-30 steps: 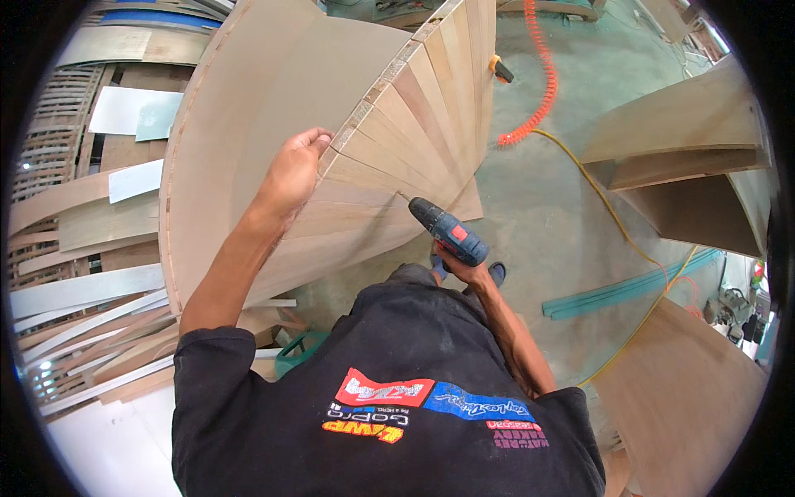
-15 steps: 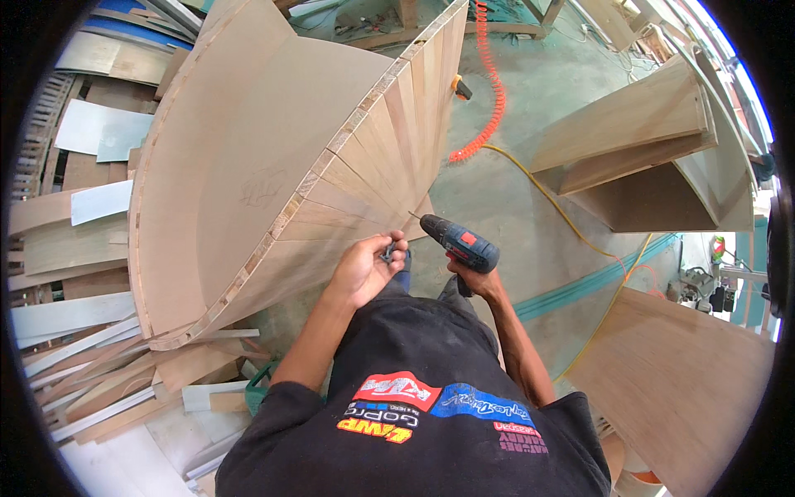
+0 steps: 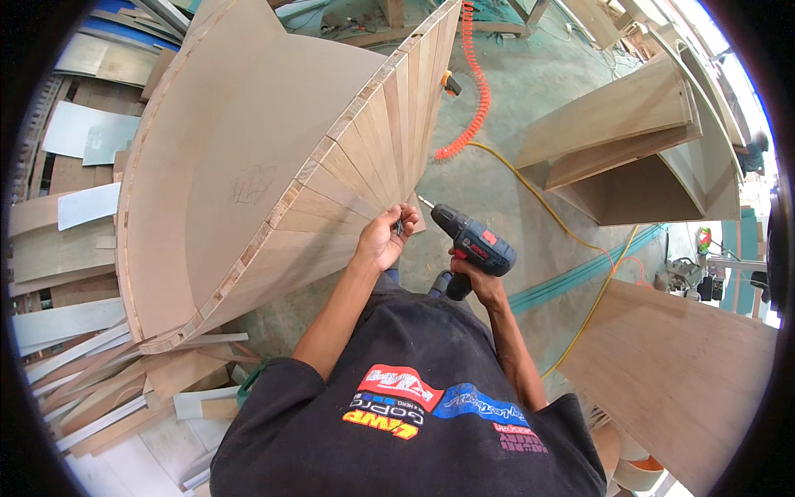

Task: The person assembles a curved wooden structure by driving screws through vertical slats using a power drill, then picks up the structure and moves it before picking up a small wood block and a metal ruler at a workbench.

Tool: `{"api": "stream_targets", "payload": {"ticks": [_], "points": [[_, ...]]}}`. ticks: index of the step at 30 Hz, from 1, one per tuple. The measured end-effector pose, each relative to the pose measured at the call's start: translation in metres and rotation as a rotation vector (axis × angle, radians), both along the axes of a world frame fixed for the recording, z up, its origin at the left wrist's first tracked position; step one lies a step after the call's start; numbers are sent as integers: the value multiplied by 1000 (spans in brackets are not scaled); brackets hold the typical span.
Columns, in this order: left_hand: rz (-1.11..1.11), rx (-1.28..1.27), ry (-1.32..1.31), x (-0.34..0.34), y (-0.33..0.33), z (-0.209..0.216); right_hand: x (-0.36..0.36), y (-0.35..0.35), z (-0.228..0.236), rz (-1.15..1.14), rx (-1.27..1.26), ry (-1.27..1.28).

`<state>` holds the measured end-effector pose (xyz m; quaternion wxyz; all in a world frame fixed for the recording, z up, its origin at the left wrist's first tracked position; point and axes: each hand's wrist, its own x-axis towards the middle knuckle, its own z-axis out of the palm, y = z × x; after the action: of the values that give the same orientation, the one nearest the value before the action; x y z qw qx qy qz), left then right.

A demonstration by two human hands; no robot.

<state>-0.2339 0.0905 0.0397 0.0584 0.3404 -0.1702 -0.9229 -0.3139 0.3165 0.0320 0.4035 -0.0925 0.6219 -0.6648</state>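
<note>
My right hand (image 3: 480, 280) grips the handle of a dark blue and black cordless drill (image 3: 474, 242) with red accents. A thin metal bit (image 3: 426, 201) sticks out of its chuck, pointing up and left, apart from the wood. Just left of it, the curled fingers of my left hand (image 3: 383, 240) hold small dark pieces (image 3: 398, 226) that look like screws, partly hidden by the fingers. Behind this hand stands a large curved wooden panel (image 3: 352, 178), faced with fanned strips of light wood. Neither hand visibly presses on it.
Inside the curve is a smooth brown board (image 3: 248, 124). A coiled orange air hose (image 3: 479, 108) and a yellow hose (image 3: 538, 192) run along the floor. Plywood boxes (image 3: 613, 124) and a flat sheet (image 3: 662, 356) lie right. Stacked wood offcuts (image 3: 91, 356) fill the left.
My left hand has risen slightly to the right with the small pieces. The drill has shifted a little right and its bit points more upward. The whole view has shifted slightly.
</note>
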Motion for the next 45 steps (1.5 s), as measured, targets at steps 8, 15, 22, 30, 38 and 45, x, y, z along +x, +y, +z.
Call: {"api": "stream_targets", "payload": {"ticks": [8, 15, 22, 30, 38, 45], "points": [[-46, -74, 12, 1, -8, -38, 11, 0, 10, 3, -29, 0], [73, -118, -21, -23, -3, -36, 18, 1, -9, 36, -1, -31], [113, -113, 54, -28, 3, -39, 21, -3, -16, 6, 35, -31], [78, -51, 70, -31, 3, -30, 24, -8, -7, -31, 21, -22], [115, -25, 108, -34, 8, -33, 25, -12, -12, -47, 4, -21], [188, -186, 139, -46, 10, -44, 17, -28, -11, -81, -38, -104]]}}
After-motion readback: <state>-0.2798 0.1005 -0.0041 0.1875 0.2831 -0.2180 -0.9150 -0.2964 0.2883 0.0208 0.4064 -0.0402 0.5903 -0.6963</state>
